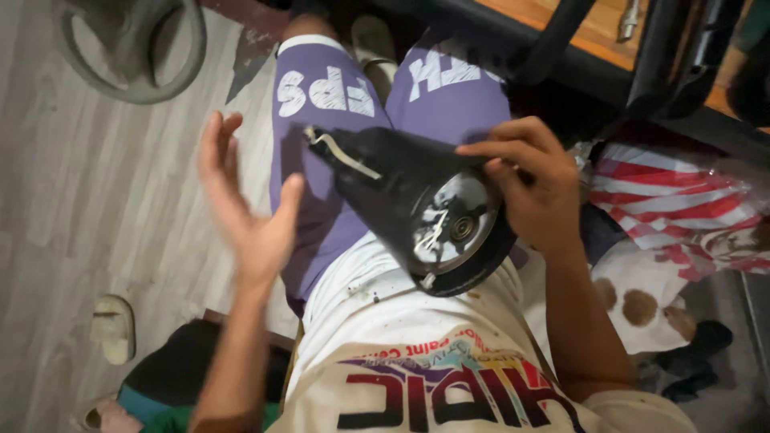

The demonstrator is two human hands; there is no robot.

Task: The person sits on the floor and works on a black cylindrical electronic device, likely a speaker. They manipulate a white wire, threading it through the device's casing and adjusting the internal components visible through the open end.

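Two hands of mine are over my lap, and I sit with purple shorts (321,200) and a stained white shirt (417,337) filling the middle of the view. Pale wood floor (96,200) runs down the left side; a dark bench (609,72) with an orange top crosses the upper right corner, black legs slanting down from it. A striped red and white bag (682,200) lies at my right, below the bench edge, with a spotted white cloth (642,305) just beneath it. A grey ring (136,48) sits on the floor at the upper left corner, and a pale sandal (112,329) near the lower left.

On my lap rests the black cover (401,184), a tapering shell with a round metal disc (453,220) at its wide end, tilted toward my shirt. My right hand (533,184) is clamped on that wide end, fingers over the top edge, thumb behind. My left hand (245,200) is open, fingers spread, palm facing the cover, near its narrow tip but not touching. A thin white strip (345,152) lies along the narrow end.
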